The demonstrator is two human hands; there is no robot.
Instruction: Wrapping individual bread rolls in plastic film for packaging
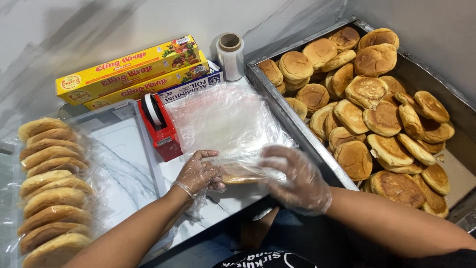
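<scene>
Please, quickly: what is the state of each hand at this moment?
Left hand: gloved, fingers curled on the edge of the wrapped bun.
Right hand: gloved, laid over the bun's other end, pressing the plastic wrap.

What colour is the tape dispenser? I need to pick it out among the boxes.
Red, with a white tape roll; the tape dispenser shows in the head view.
</scene>
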